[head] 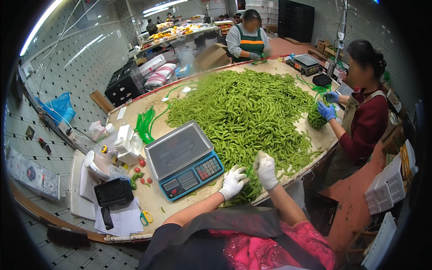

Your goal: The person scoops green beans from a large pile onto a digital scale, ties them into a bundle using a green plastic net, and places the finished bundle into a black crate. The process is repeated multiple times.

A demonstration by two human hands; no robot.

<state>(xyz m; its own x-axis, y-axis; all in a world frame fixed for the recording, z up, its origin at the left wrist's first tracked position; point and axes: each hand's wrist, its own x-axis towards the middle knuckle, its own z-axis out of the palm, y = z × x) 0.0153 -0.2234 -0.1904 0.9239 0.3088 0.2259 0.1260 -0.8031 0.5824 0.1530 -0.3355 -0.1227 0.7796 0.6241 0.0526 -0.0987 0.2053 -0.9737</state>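
Observation:
Both of my hands wear white gloves at the near edge of the table. My left hand point(234, 182) rests with bent fingers on a green net bag of pods point(249, 193), gripping it near its top. A short tuft of green netting point(249, 170) sticks up beside its fingers. Just right of that tuft, my right hand point(266, 170) is raised with curled fingers; whether netting is inside it is hidden. Beyond both hands spreads a large heap of green soybean pods point(249, 108). A blue digital scale point(189, 162) with a bare metal pan stands left of my left hand.
Green net sleeves point(145, 124) lie behind the scale. Scissors point(146, 217), a black plastic basket point(114, 191) and small red tomatoes point(142, 163) are at left. A blue-gloved co-worker point(361, 111) handles a filled net bag point(316, 115) at right; another person point(249, 38) stands across the table.

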